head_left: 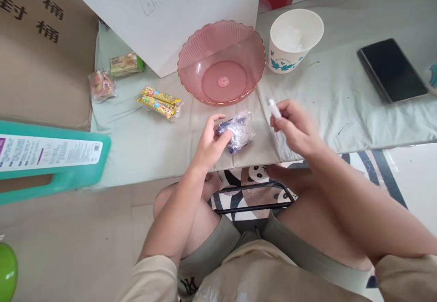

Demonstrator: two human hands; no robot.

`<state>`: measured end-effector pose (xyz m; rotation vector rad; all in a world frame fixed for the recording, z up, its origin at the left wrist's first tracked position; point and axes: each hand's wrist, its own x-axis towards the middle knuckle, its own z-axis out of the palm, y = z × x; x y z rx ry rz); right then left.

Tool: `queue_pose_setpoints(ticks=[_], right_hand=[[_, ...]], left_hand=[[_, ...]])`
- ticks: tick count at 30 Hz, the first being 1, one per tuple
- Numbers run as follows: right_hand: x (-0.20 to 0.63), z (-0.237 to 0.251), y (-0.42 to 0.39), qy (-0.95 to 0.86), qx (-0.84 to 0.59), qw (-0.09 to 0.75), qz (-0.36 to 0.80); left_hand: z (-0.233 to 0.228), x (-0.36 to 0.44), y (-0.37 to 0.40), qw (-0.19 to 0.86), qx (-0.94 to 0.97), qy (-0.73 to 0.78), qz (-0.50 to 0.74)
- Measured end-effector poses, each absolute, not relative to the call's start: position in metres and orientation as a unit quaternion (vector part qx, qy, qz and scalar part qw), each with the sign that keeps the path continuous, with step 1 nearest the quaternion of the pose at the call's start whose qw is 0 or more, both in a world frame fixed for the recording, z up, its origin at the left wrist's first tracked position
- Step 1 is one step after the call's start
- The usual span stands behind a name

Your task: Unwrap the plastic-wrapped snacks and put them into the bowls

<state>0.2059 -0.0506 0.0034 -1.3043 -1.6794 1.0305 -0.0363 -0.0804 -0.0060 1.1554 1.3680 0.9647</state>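
Observation:
My left hand (210,143) pinches a crinkled packet (241,132) of clear plastic with dark blue parts, thumb on top, just above the cloth. In my right hand (296,125) is a slim white, partly see-through tube-like piece (274,109), gripped between thumb and fingers; its exact kind does not show. Behind both hands stands a pink ribbed glass-like bowl (223,103) with a wavy gold rim. A white paper cup (284,63) with blue leaf prints, holding some whitish clear material, is to the bowl's right.
Yellow-wrapped snack sticks (160,102), a wrapped round snack (102,85) and a green-ended packet (126,64) lie left. Beyond them are a cardboard box (44,74), a white box (164,24) and a teal jug (102,147). A black phone (392,70) lies right.

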Motion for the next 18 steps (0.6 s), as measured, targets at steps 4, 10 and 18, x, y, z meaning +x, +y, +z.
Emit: queue_pose_setpoints(ticks=[4,10,18], right_hand=[[0.180,0.006,-0.059,-0.681,-0.445,0.364,0.454],[0.177,0.002,-0.054,-0.667,-0.468,0.268,0.514],[0.173,0.004,-0.059,-0.550,-0.422,0.360,0.624]], left_hand=[[0.003,-0.042,-0.078,0.589,0.486,0.535,0.361],[0.003,-0.047,-0.075,0.628,0.532,0.467,0.323],[-0.018,-0.031,-0.072,0.559,0.470,0.422,0.537]])
